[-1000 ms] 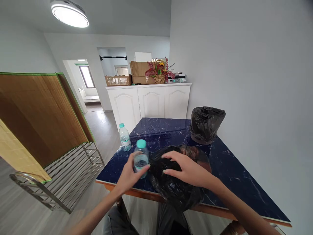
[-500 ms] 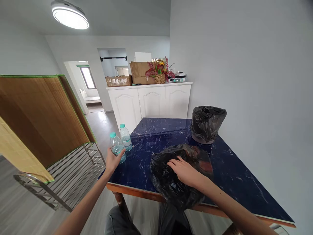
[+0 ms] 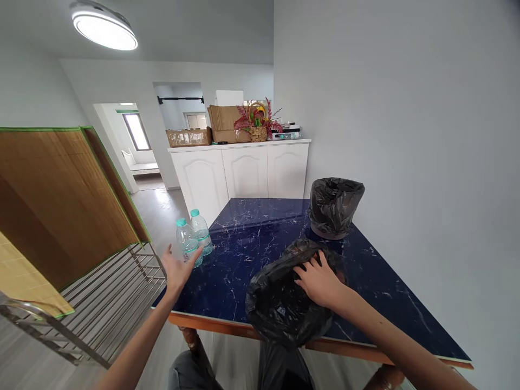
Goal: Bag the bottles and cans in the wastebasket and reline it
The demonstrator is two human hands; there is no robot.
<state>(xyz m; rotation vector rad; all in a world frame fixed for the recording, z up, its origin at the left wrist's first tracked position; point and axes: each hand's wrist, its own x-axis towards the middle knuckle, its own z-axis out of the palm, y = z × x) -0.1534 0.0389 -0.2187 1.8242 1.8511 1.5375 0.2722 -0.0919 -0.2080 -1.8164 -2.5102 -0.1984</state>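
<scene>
My left hand (image 3: 176, 271) is open, thumb and fingers spread, just in front of two clear plastic bottles. The nearer bottle (image 3: 188, 244) and the farther bottle (image 3: 202, 233) stand upright side by side at the table's left edge, with turquoise caps and clear liquid inside. A black plastic bag (image 3: 284, 309) lies at the front edge with its mouth wide, partly hanging over. My right hand (image 3: 319, 279) rests at the mouth's far right side, fingers spread against the thin plastic. Something reddish shows dimly behind that hand; I cannot make out what.
A bin lined with a black bag (image 3: 335, 208) stands at the back right of the blue marbled table (image 3: 244, 254), near the wall. A metal rack (image 3: 109, 303) with a bamboo mat is on the left. Beyond, a white cabinet (image 3: 247, 170) carries cardboard boxes and a flower basket.
My left hand has come off the nearer bottle and drawn back, fingers opening. My right hand has shifted toward the bag's far side, and the bag's mouth has spread wider.
</scene>
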